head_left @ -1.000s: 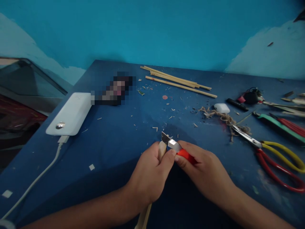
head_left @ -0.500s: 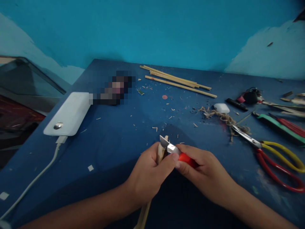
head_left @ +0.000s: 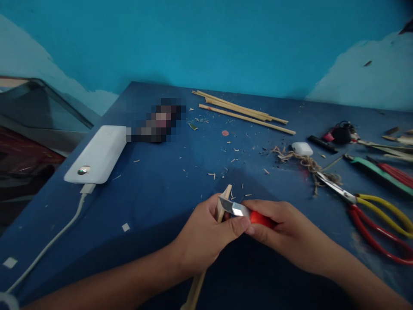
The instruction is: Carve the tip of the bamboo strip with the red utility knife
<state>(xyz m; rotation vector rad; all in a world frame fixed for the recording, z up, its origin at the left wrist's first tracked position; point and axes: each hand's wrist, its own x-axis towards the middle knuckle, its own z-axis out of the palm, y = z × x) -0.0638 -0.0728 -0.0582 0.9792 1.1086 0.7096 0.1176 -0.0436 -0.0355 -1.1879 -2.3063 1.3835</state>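
My left hand (head_left: 206, 232) is closed around a pale wooden stick (head_left: 196, 289), whose upper end sticks out above the fist and whose lower part runs down toward the front. In my right hand (head_left: 287, 232) is an orange utility knife (head_left: 262, 218) with a short metal blade. The blade lies against the stick near its upper end. My left thumb touches the knife close to its metal collar. Part of the stick is hidden behind the left hand, and most of the knife's handle is covered by the right fingers.
Several thin sticks (head_left: 245, 114) lie at the back of the blue table. Scissors (head_left: 350, 198) with red and yellow handles, tangled twine (head_left: 306, 163), a white case (head_left: 302, 149) and green-handled pliers (head_left: 380, 174) lie right. A white power bank (head_left: 98, 155) with a cable is left.
The knife blade has slid slightly down along the stick, and the knife has shifted a little right. The stick's tip now shows more. The whole view has shifted slightly.
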